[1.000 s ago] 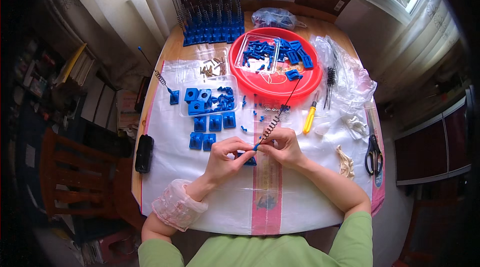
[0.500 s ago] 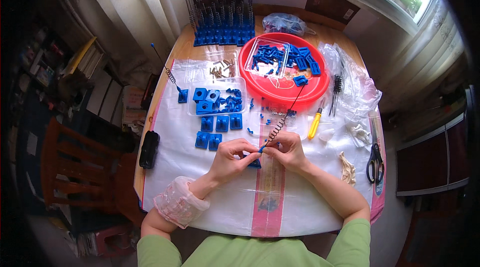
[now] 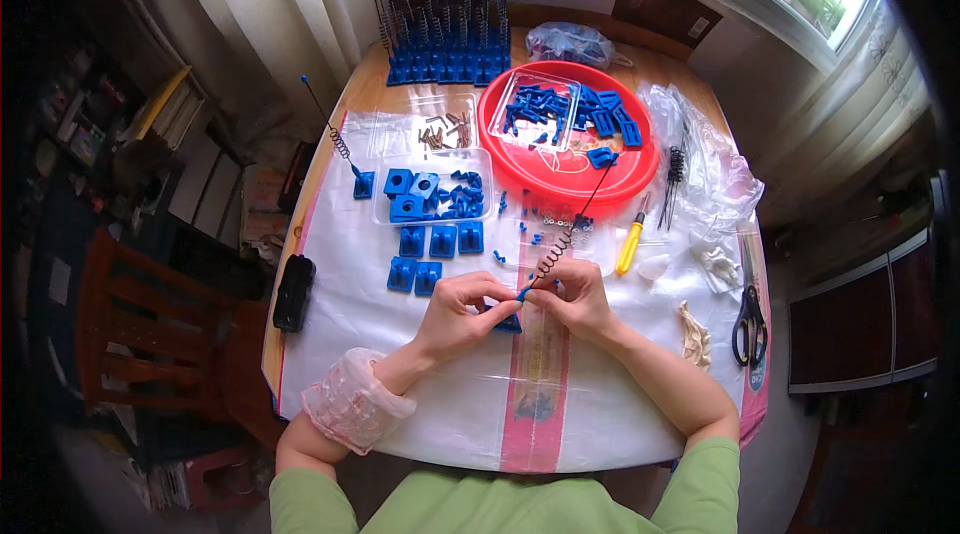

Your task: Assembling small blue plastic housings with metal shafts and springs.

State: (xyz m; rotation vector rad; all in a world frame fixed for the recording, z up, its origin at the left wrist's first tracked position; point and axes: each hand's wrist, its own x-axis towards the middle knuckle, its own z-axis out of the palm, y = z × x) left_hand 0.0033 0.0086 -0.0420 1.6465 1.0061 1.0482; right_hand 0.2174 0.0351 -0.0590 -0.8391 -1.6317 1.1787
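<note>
Left hand (image 3: 462, 306) and right hand (image 3: 578, 296) pinching spring rod (image 3: 556, 246) into blue base (image 3: 508, 322); finished rods filling rack (image 3: 447, 19); loose bases (image 3: 436, 239) waiting on counter (image 3: 330, 264).

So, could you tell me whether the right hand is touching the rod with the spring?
Touching: the head view shows the right hand pinching the lower end of the spring rod.

I see the tray (image 3: 500, 139) behind both hands, rack of rods (image 3: 447, 24) behind that. Loose blocks (image 3: 430, 254) left of the screwdriver (image 3: 629, 246); scissors (image 3: 748, 319) at the table's (image 3: 330, 149) right edge, remote (image 3: 293, 292) at its left edge.
</note>
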